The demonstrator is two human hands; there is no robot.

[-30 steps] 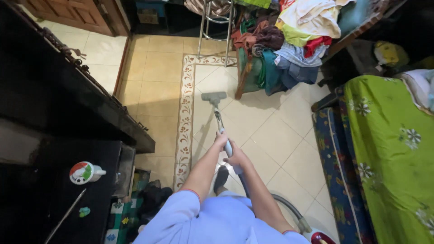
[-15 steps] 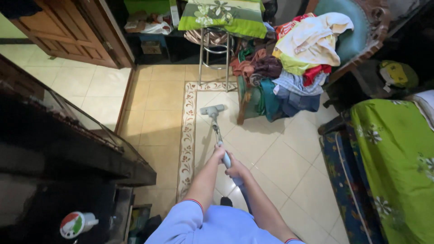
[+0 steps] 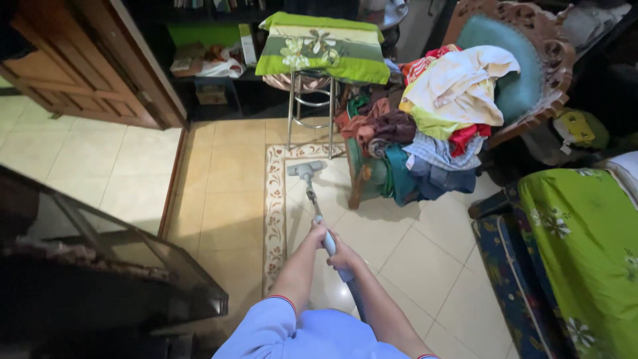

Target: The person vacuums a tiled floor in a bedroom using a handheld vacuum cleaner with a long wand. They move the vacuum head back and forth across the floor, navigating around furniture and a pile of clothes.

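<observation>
Open tiled floor lies ahead and to the right of both hands, wide enough to sweep across. Straight ahead, the metal legs of a stool stand just behind the vacuum head. A heap of clothes spills from a chair onto the floor, blocking the right front. A green-covered bed walls the right side. A dark glass-topped cabinet closes the left, leaving a floor strip between.
</observation>
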